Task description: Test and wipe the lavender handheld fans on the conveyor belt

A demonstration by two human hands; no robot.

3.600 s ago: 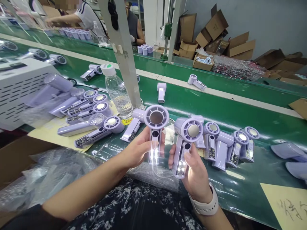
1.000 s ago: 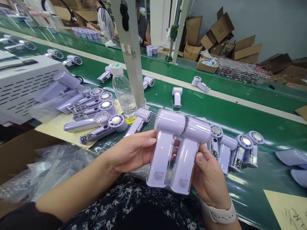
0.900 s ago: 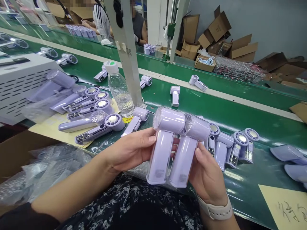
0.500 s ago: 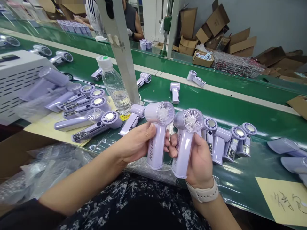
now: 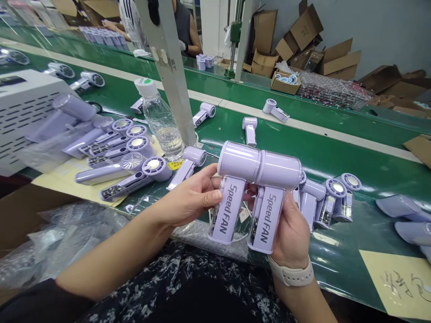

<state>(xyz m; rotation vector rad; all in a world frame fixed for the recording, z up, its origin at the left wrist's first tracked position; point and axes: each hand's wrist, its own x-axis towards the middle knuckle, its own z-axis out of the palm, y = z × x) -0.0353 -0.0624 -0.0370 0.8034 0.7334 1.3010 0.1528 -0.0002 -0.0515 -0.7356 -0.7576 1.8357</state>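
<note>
Two lilac handheld fans are held up side by side in front of me, their heads touching end to end and their "Speed FAN" lettering facing me. My left hand point(image 5: 198, 195) is closed around the left handheld fan point(image 5: 228, 206), thumb along its handle edge. The right handheld fan point(image 5: 267, 220) sits in my right hand point(image 5: 291, 229), its wrist wearing a pale watch band. Part of each hand's fingers is hidden behind the handles. Dark inner parts show through the left side of both handles.
Several lilac fans point(image 5: 156, 169) lie left on yellow paper, and more point(image 5: 336, 187) lie to the right. A water bottle point(image 5: 161, 121) stands by a metal post point(image 5: 175, 76). A white vented box point(image 5: 30, 112) is at left. Fans ride the green conveyor belt point(image 5: 303, 139); people work beyond.
Both fans have been turned, so their heads now show their sides instead of the clear ribbed ends, and the lettering faces me. The hands have shifted slightly right. Belt fans moved slightly right.
</note>
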